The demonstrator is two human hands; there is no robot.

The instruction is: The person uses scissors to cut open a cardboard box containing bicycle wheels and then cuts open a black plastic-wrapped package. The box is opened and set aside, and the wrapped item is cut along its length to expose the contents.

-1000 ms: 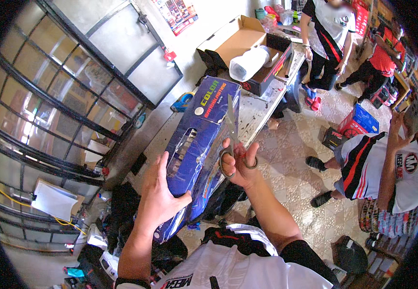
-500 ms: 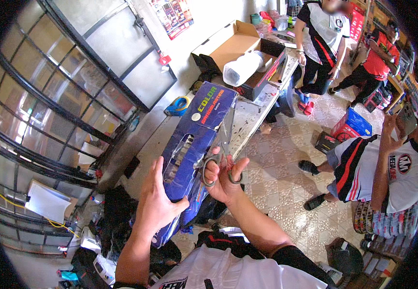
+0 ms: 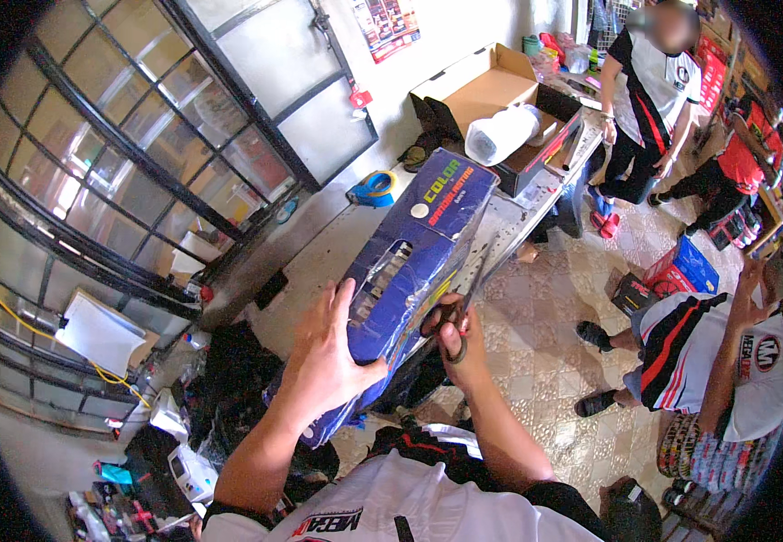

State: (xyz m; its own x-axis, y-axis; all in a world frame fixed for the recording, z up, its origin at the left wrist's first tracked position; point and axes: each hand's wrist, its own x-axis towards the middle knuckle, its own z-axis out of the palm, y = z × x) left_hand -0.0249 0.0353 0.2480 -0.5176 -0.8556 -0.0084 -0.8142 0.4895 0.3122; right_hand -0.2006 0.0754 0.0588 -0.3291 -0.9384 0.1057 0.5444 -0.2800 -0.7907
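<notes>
Beyond the blue box (image 3: 423, 239) stands an open carton (image 3: 475, 88) with a white roll (image 3: 503, 135); left of it, tape (image 3: 375, 189); beneath it, the surface (image 3: 319, 248); right, tiled floor (image 3: 540, 361). Left hand (image 3: 328, 357) clasps its near end; right hand (image 3: 466, 359) grips scissors (image 3: 473, 287) alongside.

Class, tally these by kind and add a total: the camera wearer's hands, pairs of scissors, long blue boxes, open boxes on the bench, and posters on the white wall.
Hands: 2 (left hand, right hand)
Scissors: 1
Long blue box: 1
Open box: 1
Wall poster: 1
Total: 6
</notes>
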